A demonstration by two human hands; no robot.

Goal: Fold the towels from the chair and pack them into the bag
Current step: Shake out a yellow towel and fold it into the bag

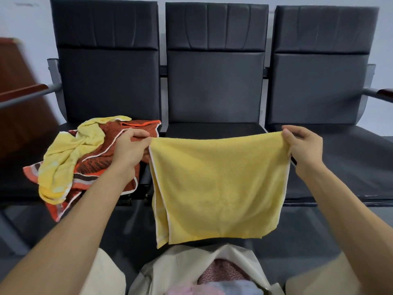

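A yellow towel [219, 186] hangs doubled over in the air in front of the middle seat. My left hand [129, 149] pinches its upper left corner and my right hand [302, 145] pinches its upper right corner, stretching the top edge flat. Below it, at the bottom of the view, an open beige bag [187, 267] holds folded pink, red-patterned and pale blue towels. On the left seat lies a heap: a crumpled pale yellow towel [70, 154] on top of an orange and brown patterned towel [100, 162].
A row of three dark padded chairs [214, 86] stands against a pale wall, with metal armrests at both ends. A brown wooden panel [19, 99] is at the far left. The middle and right seats carry nothing.
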